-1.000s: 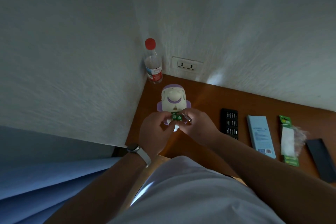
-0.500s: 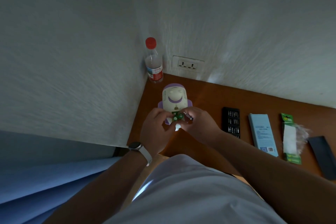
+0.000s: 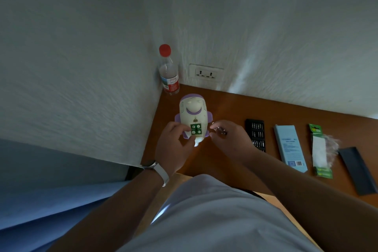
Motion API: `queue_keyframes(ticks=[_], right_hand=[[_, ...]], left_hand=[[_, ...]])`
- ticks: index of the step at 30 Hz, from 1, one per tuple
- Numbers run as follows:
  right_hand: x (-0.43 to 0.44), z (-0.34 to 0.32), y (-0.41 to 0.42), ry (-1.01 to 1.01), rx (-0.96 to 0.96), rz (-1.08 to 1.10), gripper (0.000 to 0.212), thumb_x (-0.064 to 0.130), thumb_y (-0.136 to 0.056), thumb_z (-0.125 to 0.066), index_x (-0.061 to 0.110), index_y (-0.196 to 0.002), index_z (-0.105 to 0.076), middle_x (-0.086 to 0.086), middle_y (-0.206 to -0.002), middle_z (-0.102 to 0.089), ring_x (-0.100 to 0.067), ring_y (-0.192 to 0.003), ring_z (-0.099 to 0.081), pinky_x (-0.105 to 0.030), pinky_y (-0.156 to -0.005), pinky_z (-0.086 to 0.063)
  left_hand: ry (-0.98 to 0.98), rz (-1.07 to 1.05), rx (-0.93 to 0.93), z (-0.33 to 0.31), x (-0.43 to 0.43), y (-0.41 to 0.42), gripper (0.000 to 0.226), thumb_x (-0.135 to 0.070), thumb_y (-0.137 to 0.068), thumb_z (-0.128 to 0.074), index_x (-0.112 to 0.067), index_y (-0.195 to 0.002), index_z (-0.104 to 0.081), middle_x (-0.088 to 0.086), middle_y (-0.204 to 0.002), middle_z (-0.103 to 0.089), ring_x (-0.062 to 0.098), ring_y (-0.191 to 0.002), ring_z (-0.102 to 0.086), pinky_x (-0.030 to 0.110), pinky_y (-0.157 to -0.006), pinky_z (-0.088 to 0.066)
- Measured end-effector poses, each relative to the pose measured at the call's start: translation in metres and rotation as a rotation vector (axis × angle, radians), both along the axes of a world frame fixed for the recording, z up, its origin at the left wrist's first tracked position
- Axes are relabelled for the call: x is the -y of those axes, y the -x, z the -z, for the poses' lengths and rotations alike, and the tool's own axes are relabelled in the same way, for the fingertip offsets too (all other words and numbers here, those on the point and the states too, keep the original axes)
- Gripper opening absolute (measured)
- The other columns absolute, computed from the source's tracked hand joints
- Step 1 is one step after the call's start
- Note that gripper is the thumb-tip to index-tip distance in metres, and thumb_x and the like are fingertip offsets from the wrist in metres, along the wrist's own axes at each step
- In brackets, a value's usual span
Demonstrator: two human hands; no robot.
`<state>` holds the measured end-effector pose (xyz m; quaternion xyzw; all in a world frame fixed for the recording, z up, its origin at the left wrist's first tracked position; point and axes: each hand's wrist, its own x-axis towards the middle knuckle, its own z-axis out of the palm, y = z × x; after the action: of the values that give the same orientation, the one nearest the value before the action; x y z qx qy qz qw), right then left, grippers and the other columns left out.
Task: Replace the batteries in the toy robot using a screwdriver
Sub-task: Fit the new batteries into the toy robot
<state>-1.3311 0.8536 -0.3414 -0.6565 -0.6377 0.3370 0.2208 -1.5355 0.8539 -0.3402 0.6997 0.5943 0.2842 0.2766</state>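
Observation:
The white and purple toy robot (image 3: 193, 113) lies on the brown desk (image 3: 231, 110) near the corner. Its open battery bay (image 3: 196, 129) shows several green batteries end-on. My left hand (image 3: 173, 145) holds the robot's lower left side, thumb beside the bay. My right hand (image 3: 229, 139) is just right of the robot and apart from it, its fingers curled round a small metal screwdriver (image 3: 221, 131).
A red-capped water bottle (image 3: 168, 71) stands in the corner by a wall socket (image 3: 205, 73). Right of my hands lie a black bit case (image 3: 256, 136), a blue box (image 3: 289, 147), a green battery pack (image 3: 319, 149) and a black lid (image 3: 358, 170).
My right hand has drawn away to the right from the battery bay with the screwdriver. The left hand keeps its hold on the robot.

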Motion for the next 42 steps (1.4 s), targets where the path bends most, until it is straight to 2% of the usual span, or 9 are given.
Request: queue_keyframes(ticks=[4,7,13,19,26,32,35,40,42], right_hand=[[0.004,0.017,-0.018,0.082,0.054,0.044,0.003,0.033,-0.092,-0.061,0.032,-0.094,-0.062,0.013,-0.085,-0.059,-0.003,-0.071,-0.055,-0.02,-0.058,-0.037],[0.004,0.035,-0.029,0.144,0.101,0.106,0.007,0.036,-0.091,-0.061,0.034,-0.085,-0.057,0.009,-0.083,-0.058,-0.011,-0.067,-0.057,-0.022,-0.056,-0.038],[-0.002,0.062,-0.04,0.212,0.185,0.153,0.031,0.051,-0.088,-0.061,0.029,-0.11,-0.055,0.011,-0.1,-0.051,-0.002,-0.075,-0.052,-0.022,-0.057,-0.038],[-0.015,0.071,-0.032,0.242,0.173,0.168,0.039,0.055,-0.089,-0.058,0.025,-0.114,-0.054,0.008,-0.1,-0.054,-0.01,-0.08,-0.056,-0.03,-0.063,-0.044],[-0.035,0.078,-0.022,0.302,0.128,0.231,0.024,0.041,-0.094,-0.054,0.023,-0.077,-0.048,0.001,-0.077,-0.059,-0.011,-0.065,-0.054,-0.026,-0.051,-0.033],[-0.031,0.068,-0.022,0.279,0.025,0.256,0.029,0.032,-0.091,-0.058,0.025,-0.067,-0.042,0.006,-0.065,-0.05,-0.009,-0.054,-0.045,-0.026,-0.048,-0.029],[-0.024,0.06,-0.024,0.246,-0.017,0.271,0.031,0.033,-0.09,-0.057,0.025,-0.065,-0.04,0.008,-0.061,-0.046,-0.008,-0.051,-0.041,-0.026,-0.048,-0.029],[-0.008,0.038,-0.027,0.184,-0.065,0.297,0.028,0.037,-0.09,-0.06,0.025,-0.068,-0.048,0.009,-0.058,-0.048,0.0,-0.043,-0.042,-0.015,-0.04,-0.029],[0.0,0.028,-0.028,0.172,-0.109,0.286,0.022,0.038,-0.091,-0.061,0.023,-0.075,-0.055,0.008,-0.062,-0.053,0.0,-0.046,-0.044,-0.011,-0.039,-0.03]], left_hand=[[0.034,-0.084,0.039,0.002,-0.001,-0.002,0.041,-0.025,-0.081,-0.082,-0.009,-0.114,-0.062,0.007,-0.114,-0.058,0.016,-0.097,-0.061,0.004,-0.059,-0.044],[0.102,-0.136,0.069,0.004,-0.003,-0.003,0.056,-0.034,-0.078,-0.084,-0.016,-0.123,-0.056,0.001,-0.121,-0.053,0.012,-0.101,-0.055,0.005,-0.066,-0.038],[0.192,-0.147,0.075,0.011,-0.001,-0.01,0.079,-0.048,-0.074,-0.084,-0.022,-0.138,-0.045,-0.001,-0.132,-0.047,0.011,-0.111,-0.054,0.021,-0.077,-0.053],[0.227,-0.184,0.139,0.014,0.002,-0.019,0.084,-0.048,-0.077,-0.081,-0.029,-0.145,-0.035,-0.004,-0.136,-0.048,0.007,-0.106,-0.059,0.025,-0.078,-0.058],[0.237,-0.202,0.147,0.014,0.004,-0.021,0.083,-0.047,-0.078,-0.081,-0.028,-0.145,-0.035,-0.004,-0.135,-0.053,0.006,-0.108,-0.059,0.029,-0.082,-0.057],[0.238,-0.203,0.135,0.013,0.004,-0.02,0.08,-0.047,-0.079,-0.08,-0.028,-0.143,-0.037,-0.006,-0.132,-0.056,0.005,-0.107,-0.059,0.024,-0.08,-0.056],[0.252,-0.198,0.143,0.013,0.004,-0.02,0.08,-0.048,-0.079,-0.08,-0.03,-0.143,-0.036,-0.008,-0.13,-0.055,0.005,-0.107,-0.059,0.026,-0.08,-0.057],[0.286,-0.182,0.176,0.011,0.004,-0.017,0.077,-0.045,-0.079,-0.08,-0.031,-0.142,-0.037,-0.014,-0.125,-0.054,-0.005,-0.103,-0.058,0.012,-0.07,-0.049],[0.312,-0.178,0.176,0.013,0.006,-0.013,0.075,-0.042,-0.08,-0.08,-0.029,-0.142,-0.039,-0.012,-0.126,-0.056,0.003,-0.105,-0.06,0.011,-0.07,-0.045]])
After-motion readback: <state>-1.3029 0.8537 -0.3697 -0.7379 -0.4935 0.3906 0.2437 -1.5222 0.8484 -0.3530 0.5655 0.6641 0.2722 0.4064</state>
